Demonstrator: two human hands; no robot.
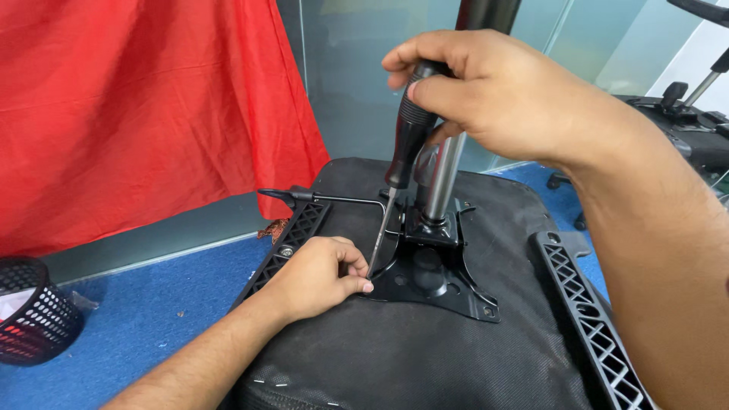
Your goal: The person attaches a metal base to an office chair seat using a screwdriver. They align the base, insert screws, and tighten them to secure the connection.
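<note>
On the upturned seat (425, 357), right hand (501, 95) grips screwdriver (406, 137) upright.

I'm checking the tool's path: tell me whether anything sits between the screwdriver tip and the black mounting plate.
Nothing visible does. The screwdriver, gripped by the right hand, runs down to the mounting plate, where the left hand pinches around its tip. Those fingers hide the contact point itself.
</note>
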